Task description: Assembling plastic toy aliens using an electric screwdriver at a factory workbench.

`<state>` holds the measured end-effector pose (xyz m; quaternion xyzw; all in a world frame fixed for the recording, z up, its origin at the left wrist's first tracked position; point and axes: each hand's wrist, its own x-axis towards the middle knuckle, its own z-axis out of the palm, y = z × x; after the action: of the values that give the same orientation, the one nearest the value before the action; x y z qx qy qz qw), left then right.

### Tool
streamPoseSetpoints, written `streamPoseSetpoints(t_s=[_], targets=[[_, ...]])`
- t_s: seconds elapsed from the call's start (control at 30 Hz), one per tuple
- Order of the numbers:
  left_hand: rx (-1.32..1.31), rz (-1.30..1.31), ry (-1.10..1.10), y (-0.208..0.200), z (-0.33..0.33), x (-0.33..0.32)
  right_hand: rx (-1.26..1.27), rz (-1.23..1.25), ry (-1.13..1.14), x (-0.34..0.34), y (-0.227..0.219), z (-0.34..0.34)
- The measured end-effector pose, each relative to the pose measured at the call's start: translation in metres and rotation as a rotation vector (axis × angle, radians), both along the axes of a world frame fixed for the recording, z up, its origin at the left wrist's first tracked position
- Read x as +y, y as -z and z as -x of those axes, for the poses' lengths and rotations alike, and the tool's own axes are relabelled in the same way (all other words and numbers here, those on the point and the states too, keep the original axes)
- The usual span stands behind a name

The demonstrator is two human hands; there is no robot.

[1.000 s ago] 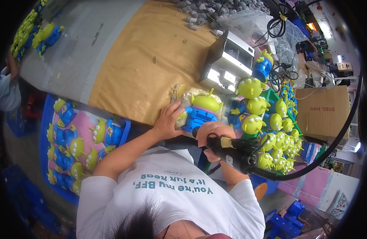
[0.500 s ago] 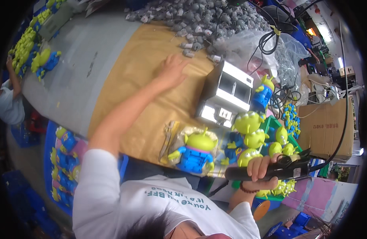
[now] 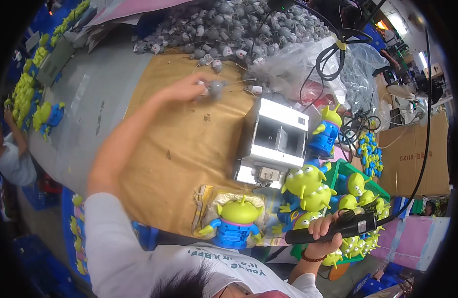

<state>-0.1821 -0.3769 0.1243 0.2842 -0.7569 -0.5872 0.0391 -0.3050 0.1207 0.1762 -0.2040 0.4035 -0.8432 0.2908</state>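
My left hand (image 3: 189,87) is stretched over the brown table covering, its fingers closed on a small grey round part with a wire (image 3: 217,89), blurred by motion. In my right hand (image 3: 324,235) is a black electric screwdriver (image 3: 355,225), its cord running up to the right. A green and blue alien toy figure (image 3: 235,236) lies back up on a padded rest (image 3: 253,198) in front of me, with a compartment showing in its blue back. Further out, a white and black box-shaped device (image 3: 277,133) stands on the table between the figure and the grey parts.
A large heap of grey parts (image 3: 229,25) covers the far table. Clear plastic bags (image 3: 293,62) and coiled black cable (image 3: 333,62) lie beside it. A green crate (image 3: 383,191) of alien figures stands at right, near a cardboard box (image 3: 413,156). Another person (image 3: 16,149) works at far left.
My left hand has picked up a grey part from the edge of the heap and drawn it slightly left. My right hand keeps hold of the screwdriver. The whole view has shifted.
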Motion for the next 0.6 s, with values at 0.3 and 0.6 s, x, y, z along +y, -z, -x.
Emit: streamPoseSetpoints(t_s=[0.3,0.6], targets=[[0.46,1.021,-0.163,-0.114,0.113,-0.1,-0.033,-0.014,0.05,0.008,-0.003,0.002],[0.375,1.078,-0.148,-0.027,0.115,-0.057,0.017,-0.051,0.011,0.013,0.004,0.0]])
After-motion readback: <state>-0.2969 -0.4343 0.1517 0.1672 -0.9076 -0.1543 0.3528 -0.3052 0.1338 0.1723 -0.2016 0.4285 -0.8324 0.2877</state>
